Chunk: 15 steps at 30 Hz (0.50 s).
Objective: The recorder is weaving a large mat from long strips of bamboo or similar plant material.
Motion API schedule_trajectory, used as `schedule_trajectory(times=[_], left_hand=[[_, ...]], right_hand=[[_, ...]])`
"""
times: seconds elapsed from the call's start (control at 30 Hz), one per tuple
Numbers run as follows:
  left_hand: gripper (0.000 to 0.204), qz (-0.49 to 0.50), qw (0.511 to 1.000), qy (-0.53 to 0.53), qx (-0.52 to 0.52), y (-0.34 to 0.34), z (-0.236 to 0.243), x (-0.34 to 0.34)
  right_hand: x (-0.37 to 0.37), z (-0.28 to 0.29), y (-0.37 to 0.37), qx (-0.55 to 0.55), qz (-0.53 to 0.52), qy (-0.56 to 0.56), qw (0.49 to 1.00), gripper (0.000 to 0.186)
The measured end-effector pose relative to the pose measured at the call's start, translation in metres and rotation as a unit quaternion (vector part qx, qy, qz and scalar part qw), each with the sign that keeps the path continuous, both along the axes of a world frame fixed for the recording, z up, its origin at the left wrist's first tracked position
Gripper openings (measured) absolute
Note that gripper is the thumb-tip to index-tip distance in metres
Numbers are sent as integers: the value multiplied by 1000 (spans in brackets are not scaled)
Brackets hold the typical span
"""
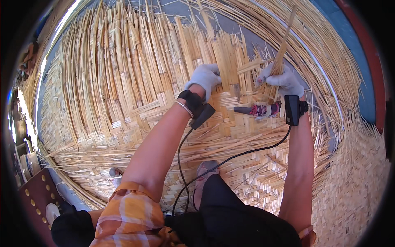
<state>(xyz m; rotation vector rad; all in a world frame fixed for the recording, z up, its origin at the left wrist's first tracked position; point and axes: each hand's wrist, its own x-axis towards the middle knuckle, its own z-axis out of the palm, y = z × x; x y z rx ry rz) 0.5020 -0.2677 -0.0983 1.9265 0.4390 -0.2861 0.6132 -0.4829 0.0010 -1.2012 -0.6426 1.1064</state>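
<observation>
Pale-gloved left hand (204, 78) pressed flat, fingers spread, on the woven strip mat (123, 123) at frame centre; nothing gripped. Gloved right hand (284, 82), right of centre, clamped round a bundle of loose strips (284, 45) rising toward the upper right. Hands apart. Knife with wrapped handle (257, 110) lies on the mat just below the right hand. Black wrist devices (293, 109) on both wrists, cable trailing down. Unwoven strips fan across the upper frame

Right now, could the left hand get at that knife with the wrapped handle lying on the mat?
Probably yes. The left hand rests on the woven mat close to the knife, with only flat strips between them. The right hand grips a bundle of strips above it.
</observation>
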Motion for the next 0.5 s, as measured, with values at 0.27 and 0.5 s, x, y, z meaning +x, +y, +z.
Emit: schedule_trajectory(times=[0.27,0.5], left_hand=[[19,-67,988,16,136,-15,36,-5],[21,-31,976,79,201,-35,46,-20]], right_hand=[[-3,-11,10,-233,-195,-37,952,37],[-5,6,12,-298,-159,-178,924,43]])
